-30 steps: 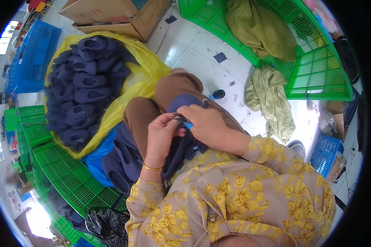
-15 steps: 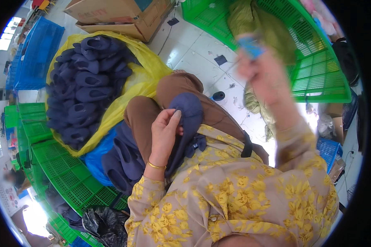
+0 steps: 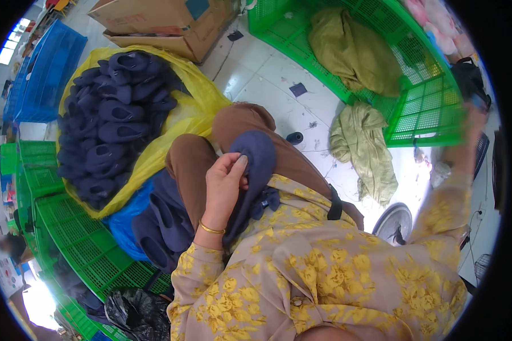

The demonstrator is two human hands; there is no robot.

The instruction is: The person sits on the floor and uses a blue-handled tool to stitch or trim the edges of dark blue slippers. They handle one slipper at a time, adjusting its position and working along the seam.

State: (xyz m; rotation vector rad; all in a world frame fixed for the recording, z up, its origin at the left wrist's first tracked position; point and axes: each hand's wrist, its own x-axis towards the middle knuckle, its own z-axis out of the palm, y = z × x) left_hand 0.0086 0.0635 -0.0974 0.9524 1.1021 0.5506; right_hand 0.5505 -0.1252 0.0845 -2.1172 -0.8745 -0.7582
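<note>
My left hand [image 3: 224, 173] is closed, pinching the edge of a navy felt slipper [image 3: 260, 149] that lies over my thigh. The slipper's rounded toe end faces up; a small bunched navy piece [image 3: 265, 202] sits beside it on my lap. More navy slippers [image 3: 159, 219] rest on my left, against my leg. Far out to the right, my right hand [image 3: 475, 122] is stretched away and smeared by motion, next to a black bag [image 3: 471, 79]. Its fingers, and whatever may be in them, cannot be made out.
A yellow plastic bag [image 3: 202, 116] holds a heap of navy slippers [image 3: 116, 131]. Green crates stand at the left [image 3: 91, 250] and upper right [image 3: 432, 122], with an olive cloth [image 3: 364, 148] on the floor. A dark thread spool [image 3: 294, 138] and cardboard boxes [image 3: 153, 23] are ahead.
My right hand, which held something blue over the green crate, has swung outward to the far right. My left hand keeps its pinch on the slipper. The view has shifted slightly.
</note>
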